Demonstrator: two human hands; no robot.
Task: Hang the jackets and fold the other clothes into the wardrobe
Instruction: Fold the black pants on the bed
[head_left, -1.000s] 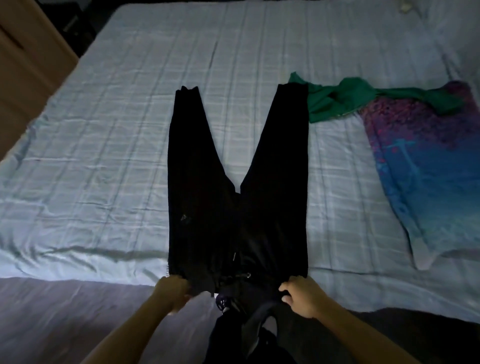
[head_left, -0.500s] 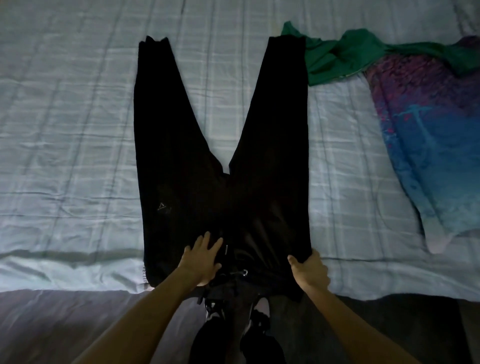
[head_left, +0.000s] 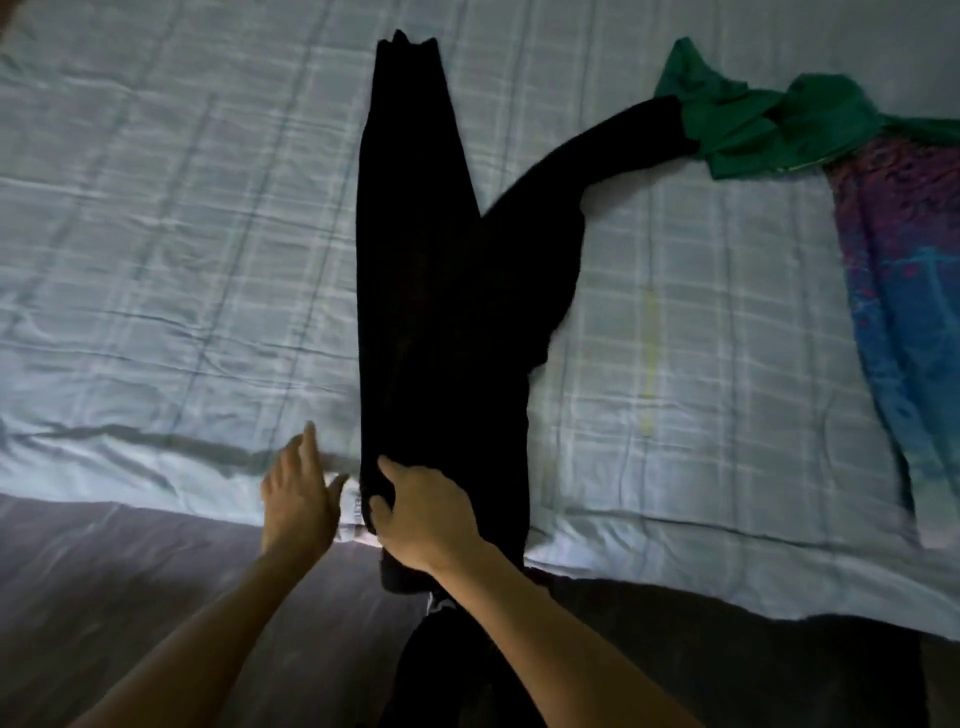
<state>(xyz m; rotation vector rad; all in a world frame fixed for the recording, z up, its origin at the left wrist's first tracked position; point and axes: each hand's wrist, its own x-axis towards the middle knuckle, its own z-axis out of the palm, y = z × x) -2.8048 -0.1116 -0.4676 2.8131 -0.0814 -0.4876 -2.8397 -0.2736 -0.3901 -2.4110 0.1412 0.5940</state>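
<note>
Black trousers (head_left: 431, 291) lie lengthwise on the bed (head_left: 156, 260), waist toward me at the bed's near edge. Their right half is folded over onto the left half, though the lower right leg still trails off to the right toward a green garment (head_left: 769, 130). My right hand (head_left: 423, 514) reaches across and grips the waistband at the left edge of the trousers. My left hand (head_left: 298, 493) is just left of the trousers, fingers straight, holding nothing.
A purple-and-blue patterned shirt (head_left: 904, 291) lies flat at the bed's right side, the green garment bunched at its top. Below the bed edge is dark floor (head_left: 104, 597) with my dark-clad legs (head_left: 441, 675). No wardrobe is visible.
My right hand carried the right side of the waist over to the left, folding the trousers in half lengthwise. My left hand left the waistband and moved off to the left.
</note>
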